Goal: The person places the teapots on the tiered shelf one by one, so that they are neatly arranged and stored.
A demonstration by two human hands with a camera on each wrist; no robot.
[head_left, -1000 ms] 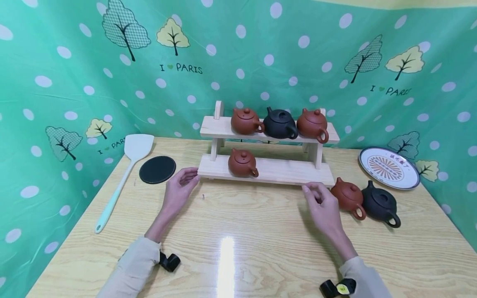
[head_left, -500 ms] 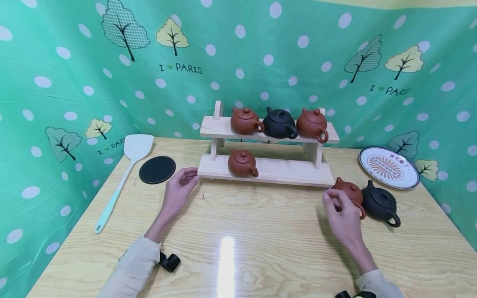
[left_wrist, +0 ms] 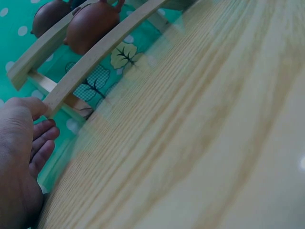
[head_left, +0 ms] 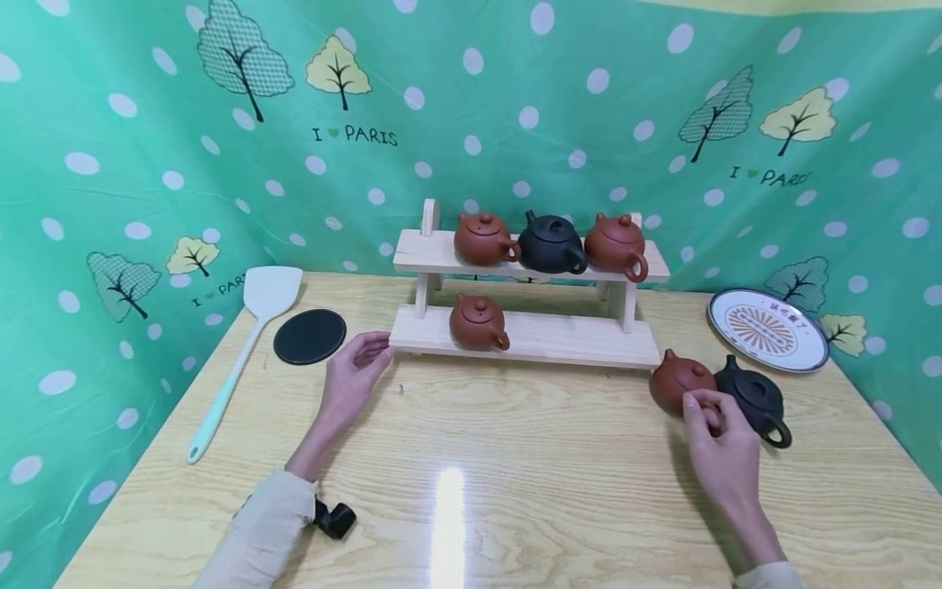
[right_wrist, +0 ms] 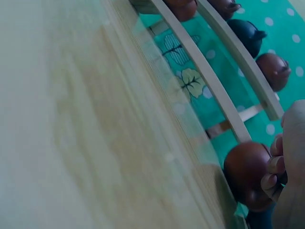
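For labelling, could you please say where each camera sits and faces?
Head: on the head, facing forward and down at the wooden shelf; left hand and right hand show.
Left wrist: on that wrist, towards the shelf; left hand shows.
Right wrist: on that wrist, towards the nearest teapot; right hand shows.
Both wrist views share shelf and green cloth.

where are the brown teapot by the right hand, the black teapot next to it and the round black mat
Brown teapot (head_left: 673, 388): head view, on its body.
Black teapot (head_left: 762, 401): head view, upper body near the lid.
Round black mat (head_left: 310, 336): head view, middle of its flat top.
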